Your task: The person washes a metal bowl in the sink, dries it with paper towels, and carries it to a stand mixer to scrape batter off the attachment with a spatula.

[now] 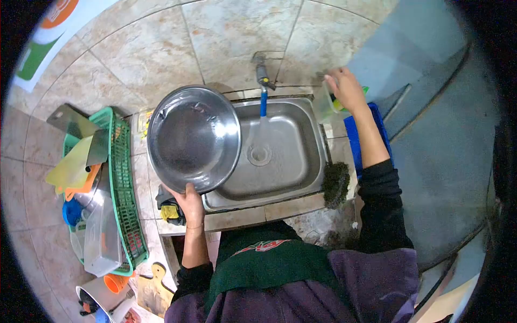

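A round metal basin [191, 137] is tilted over the left side of the steel sink [293, 180]. My left hand [188, 202] grips its lower rim, thumb on the inside. Up at the right, my right hand [344, 89] is over a clear plastic container [323, 105] with something green in it; its fingers are bent, and what they hold, if anything, is hidden. Water runs from the tap's blue spout [264, 102] toward the drain [259, 154].
A green basket [121, 188] of kitchenware stands at the left, with a wooden board [153, 290] below it. A dark scouring pad [336, 184] lies at the sink's right edge, near a blue tray [355, 142]. A dark and yellow cloth [169, 210] is beside my left hand.
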The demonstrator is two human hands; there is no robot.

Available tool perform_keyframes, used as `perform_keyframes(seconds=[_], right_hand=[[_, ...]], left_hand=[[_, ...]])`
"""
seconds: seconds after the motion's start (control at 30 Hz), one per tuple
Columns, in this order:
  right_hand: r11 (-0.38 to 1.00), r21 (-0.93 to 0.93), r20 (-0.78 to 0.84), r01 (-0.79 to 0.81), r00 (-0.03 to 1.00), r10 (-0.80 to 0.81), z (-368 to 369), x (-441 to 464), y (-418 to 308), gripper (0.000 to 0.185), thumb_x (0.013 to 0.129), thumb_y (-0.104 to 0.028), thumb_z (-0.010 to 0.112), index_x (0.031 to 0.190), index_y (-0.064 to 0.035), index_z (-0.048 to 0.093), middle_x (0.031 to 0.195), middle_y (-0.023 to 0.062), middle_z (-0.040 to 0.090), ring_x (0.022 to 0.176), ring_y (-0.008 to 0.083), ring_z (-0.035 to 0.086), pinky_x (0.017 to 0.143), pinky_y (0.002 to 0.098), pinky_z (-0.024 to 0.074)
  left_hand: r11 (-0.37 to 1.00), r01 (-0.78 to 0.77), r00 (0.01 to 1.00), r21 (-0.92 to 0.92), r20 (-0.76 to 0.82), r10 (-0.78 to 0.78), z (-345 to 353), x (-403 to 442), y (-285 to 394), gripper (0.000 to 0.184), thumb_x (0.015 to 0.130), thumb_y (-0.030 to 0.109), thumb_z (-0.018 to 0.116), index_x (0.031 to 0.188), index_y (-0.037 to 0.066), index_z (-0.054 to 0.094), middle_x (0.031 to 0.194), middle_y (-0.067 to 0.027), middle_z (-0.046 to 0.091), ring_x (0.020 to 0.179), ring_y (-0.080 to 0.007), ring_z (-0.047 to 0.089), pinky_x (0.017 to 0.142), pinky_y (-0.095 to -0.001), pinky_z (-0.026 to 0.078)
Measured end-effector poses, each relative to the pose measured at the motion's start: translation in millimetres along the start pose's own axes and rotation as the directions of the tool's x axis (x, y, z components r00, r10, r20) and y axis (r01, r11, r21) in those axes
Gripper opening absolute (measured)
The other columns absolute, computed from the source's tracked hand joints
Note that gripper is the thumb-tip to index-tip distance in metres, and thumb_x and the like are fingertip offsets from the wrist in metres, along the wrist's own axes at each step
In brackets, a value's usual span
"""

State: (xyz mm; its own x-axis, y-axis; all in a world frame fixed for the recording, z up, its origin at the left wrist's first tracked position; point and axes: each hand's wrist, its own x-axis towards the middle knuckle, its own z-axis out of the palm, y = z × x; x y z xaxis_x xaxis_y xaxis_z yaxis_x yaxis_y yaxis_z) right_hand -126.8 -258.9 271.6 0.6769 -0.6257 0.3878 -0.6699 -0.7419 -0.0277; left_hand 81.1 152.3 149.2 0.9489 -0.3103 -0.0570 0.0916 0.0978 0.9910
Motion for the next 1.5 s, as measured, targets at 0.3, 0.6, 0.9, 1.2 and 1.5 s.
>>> perform_keyframes(seconds=[0.3, 0.6, 0.9, 1.2, 1.5], right_hand=[[0.986, -0.022, 0.052, 0.168, 0.985, -0.166, 21.8, 11.5, -117.8, 0.046, 0.092, -0.044, 0.045, 0.074, -0.0059, 0.065, 0.078, 0.0134, 0.06, 0.067, 0.0338, 0.061, 0.06, 0.0446, 0.0494], [0.983, -0.114, 0.185, -0.143, 0.969, 0.163, 54.9, 9.2, -145.6, 0.061, 0.09, -0.054, 0.039, 0.075, -0.0019, 0.068, 0.081, 0.0226, 0.065, 0.077, 0.0388, 0.063, 0.067, 0.0494, 0.0492], [0.978, -0.174, 0.171, -0.115, 0.975, 0.145, 71.0, 15.8, -133.7, 0.067, 0.089, -0.062, 0.032, 0.091, -0.0045, 0.066, 0.091, 0.0237, 0.063, 0.087, 0.0433, 0.059, 0.071, 0.0502, 0.0454], [0.943, -0.301, 0.225, -0.144, 0.95, 0.216, 82.6, 33.4, -154.2, 0.057, 0.091, -0.05, 0.036, 0.099, -0.0011, 0.064, 0.102, 0.0248, 0.061, 0.093, 0.0442, 0.058, 0.076, 0.054, 0.0447], [0.708, 0.642, 0.425, -0.294, 0.905, -0.011, 71.4, 22.0, -68.8, 0.047, 0.092, -0.045, 0.045, 0.116, -0.006, 0.058, 0.102, 0.0131, 0.062, 0.081, 0.0223, 0.06, 0.067, 0.0329, 0.0488]], left_hand=[[0.981, 0.19, 0.982, -0.043, 0.003, -0.19, -2.9, -14.2, 33.1, 0.081, 0.08, -0.003, 0.044, 0.144, 0.001, -0.006, 0.137, -0.0185, 0.033, 0.119, -0.0246, 0.04, 0.101, -0.0279, 0.028], [0.987, -0.112, 0.989, 0.119, 0.105, 0.099, -27.5, -21.4, 12.5, 0.085, 0.067, -0.011, 0.044, 0.143, 0.0, 0.007, 0.145, -0.0234, 0.018, 0.137, -0.0313, 0.016, 0.111, -0.0341, 0.012], [0.958, -0.28, 0.954, 0.065, 0.127, 0.27, -46.4, -30.9, -1.2, 0.082, 0.069, -0.011, 0.045, 0.141, -0.003, 0.009, 0.14, -0.0243, 0.023, 0.132, -0.0349, 0.025, 0.11, -0.0377, 0.021], [0.896, -0.369, 0.929, 0.247, 0.075, 0.362, -22.4, -38.9, -2.8, 0.085, 0.073, -0.003, 0.057, 0.144, 0.009, 0.013, 0.131, -0.0282, 0.028, 0.119, -0.046, 0.036, 0.099, -0.0444, 0.035], [0.61, -0.703, 0.694, 0.366, 0.164, 0.702, -2.0, -41.6, 31.9, 0.082, 0.073, -0.003, 0.057, 0.143, 0.018, 0.02, 0.139, -0.0271, 0.017, 0.128, -0.0492, 0.025, 0.083, -0.0422, 0.05]])
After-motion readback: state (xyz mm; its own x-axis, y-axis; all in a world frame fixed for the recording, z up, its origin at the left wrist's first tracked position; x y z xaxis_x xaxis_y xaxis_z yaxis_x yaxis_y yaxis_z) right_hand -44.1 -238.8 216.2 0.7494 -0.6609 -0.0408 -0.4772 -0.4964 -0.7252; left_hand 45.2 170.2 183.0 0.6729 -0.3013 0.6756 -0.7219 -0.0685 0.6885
